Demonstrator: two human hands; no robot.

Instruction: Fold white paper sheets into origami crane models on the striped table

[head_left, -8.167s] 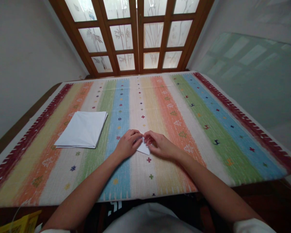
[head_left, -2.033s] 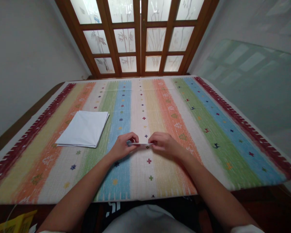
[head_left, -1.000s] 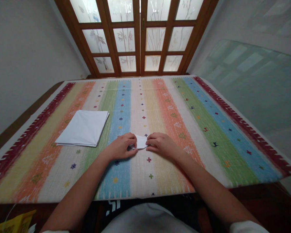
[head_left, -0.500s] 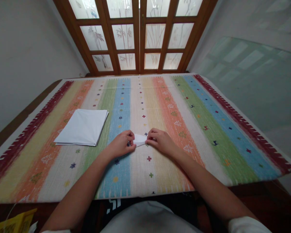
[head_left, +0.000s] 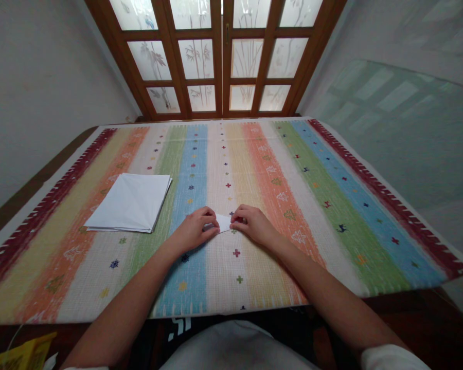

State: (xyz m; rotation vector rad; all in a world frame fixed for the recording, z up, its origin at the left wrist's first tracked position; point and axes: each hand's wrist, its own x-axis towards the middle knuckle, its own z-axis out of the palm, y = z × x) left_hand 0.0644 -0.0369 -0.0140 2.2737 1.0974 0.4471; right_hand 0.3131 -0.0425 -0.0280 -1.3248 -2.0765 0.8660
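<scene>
A small piece of folded white paper (head_left: 223,222) lies between my two hands near the middle of the striped tablecloth. My left hand (head_left: 198,227) pinches its left part, with the fingers curled over it. At its right end, my right hand (head_left: 250,222) holds the paper's tip between thumb and fingers. The fingers hide both ends of the paper. To the left of my hands rests a stack of white square paper sheets (head_left: 131,202), touched by neither hand.
The striped tablecloth (head_left: 304,216) covers a wide table reaching to wooden doors with glass panes (head_left: 221,61). Walls stand on both sides, with a glass panel (head_left: 401,133) at the right. Below the table's left front corner is a yellow container (head_left: 23,354).
My left hand has shifted slightly right, nearer to my right hand, and less of the paper shows between them. The stack of sheets has stayed in place.
</scene>
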